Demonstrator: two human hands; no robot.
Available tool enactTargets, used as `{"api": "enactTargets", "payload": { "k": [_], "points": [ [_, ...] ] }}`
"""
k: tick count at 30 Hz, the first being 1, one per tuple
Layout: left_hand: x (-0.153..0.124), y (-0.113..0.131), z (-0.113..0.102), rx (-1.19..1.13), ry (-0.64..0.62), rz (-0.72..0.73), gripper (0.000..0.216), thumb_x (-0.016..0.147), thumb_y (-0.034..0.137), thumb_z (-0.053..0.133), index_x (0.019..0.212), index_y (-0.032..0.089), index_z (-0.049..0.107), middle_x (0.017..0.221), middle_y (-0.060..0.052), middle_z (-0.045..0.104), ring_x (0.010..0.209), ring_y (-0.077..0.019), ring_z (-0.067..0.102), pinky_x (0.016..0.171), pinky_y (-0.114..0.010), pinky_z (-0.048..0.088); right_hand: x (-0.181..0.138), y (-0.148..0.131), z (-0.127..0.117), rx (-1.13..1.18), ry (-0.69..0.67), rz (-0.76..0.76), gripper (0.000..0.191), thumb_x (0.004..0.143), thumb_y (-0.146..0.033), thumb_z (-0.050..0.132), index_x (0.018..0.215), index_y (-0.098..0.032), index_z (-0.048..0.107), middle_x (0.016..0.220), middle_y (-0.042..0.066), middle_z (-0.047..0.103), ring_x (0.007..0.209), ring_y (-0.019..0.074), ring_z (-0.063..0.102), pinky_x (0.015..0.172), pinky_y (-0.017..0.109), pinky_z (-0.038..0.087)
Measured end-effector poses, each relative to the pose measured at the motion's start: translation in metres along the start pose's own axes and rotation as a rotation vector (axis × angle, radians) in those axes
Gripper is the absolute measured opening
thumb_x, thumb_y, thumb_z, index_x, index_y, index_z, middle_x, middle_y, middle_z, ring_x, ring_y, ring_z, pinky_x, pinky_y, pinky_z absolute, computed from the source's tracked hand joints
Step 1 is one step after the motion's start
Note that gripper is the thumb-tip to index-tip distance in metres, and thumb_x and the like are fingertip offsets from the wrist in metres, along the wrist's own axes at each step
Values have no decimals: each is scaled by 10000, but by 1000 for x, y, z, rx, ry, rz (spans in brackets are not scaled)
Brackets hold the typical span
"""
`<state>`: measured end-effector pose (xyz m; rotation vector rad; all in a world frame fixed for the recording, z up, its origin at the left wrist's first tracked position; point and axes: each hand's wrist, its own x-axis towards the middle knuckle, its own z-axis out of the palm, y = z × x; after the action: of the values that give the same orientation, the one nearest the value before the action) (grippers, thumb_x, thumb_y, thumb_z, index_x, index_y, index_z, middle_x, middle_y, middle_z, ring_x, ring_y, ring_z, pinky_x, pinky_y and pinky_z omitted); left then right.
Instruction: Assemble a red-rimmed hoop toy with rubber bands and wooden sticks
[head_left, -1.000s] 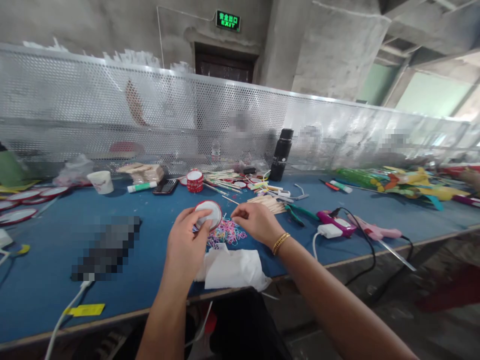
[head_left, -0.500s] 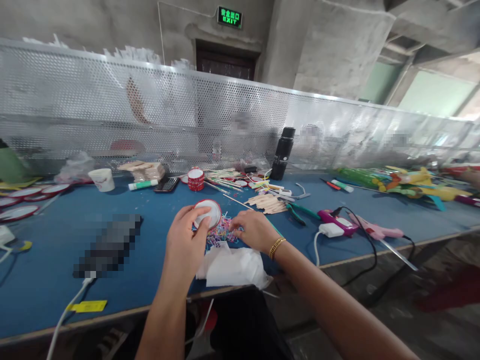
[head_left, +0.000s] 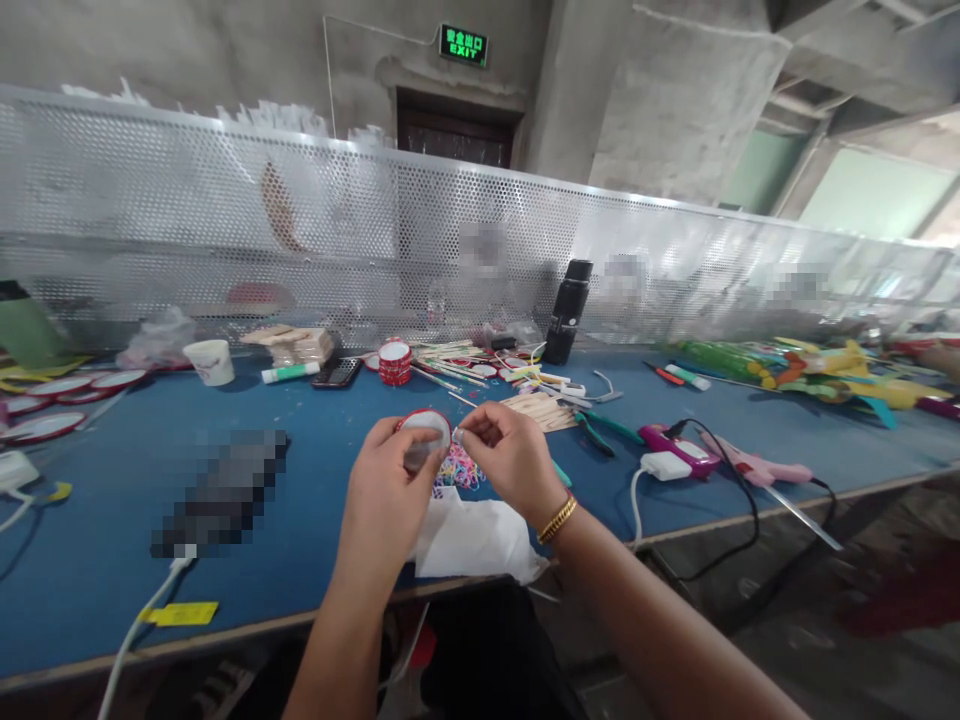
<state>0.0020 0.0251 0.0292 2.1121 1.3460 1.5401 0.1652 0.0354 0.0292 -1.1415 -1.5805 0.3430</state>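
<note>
My left hand grips a small round disc with a white face and a red rim, held up above the blue table. My right hand is pinched shut right beside the disc's right edge; what it pinches is too small to name. Under both hands lies a heap of small coloured rubber bands. A crumpled white tissue lies at the table's near edge, just below my wrists.
A stack of red-rimmed discs, wooden sticks, green pliers, a pink glue gun with charger, a black flask, a paper cup and a glue stick lie about. A perforated metal screen closes the far side.
My right hand dipped to the rubber band heap, then rose again to the disc's edge with its fingers pinched. The left hand kept hold of the disc and lifted it slightly.
</note>
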Motion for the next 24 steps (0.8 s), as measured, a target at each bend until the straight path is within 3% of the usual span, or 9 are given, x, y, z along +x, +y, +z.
{"api": "enactTargets", "payload": {
  "k": [6,16,24],
  "points": [
    [-1,2,-1,11,0,39,140,851,292,683,926,223,778,1053,-64,650,1021,-229,646,856,-323,541,-5,-16,11,-111,97,-42,122,776,-166,610,664,-214,604,663,-32,637,622,120,549,610,235,398],
    [-2,3,-2,10,26,13,158,871,307,652,805,220,765,1005,-60,646,960,-218,648,813,-319,514,-9,-14,27,146,111,29,157,800,-241,623,652,-214,578,657,-37,573,612,118,496,585,229,401],
    [-1,6,-4,22,106,10,134,799,197,610,670,222,634,849,-31,620,923,-208,623,760,-297,497,-17,-18,23,206,56,-24,116,806,-255,647,702,-218,610,737,-13,593,694,138,533,665,254,442]
  ]
}}
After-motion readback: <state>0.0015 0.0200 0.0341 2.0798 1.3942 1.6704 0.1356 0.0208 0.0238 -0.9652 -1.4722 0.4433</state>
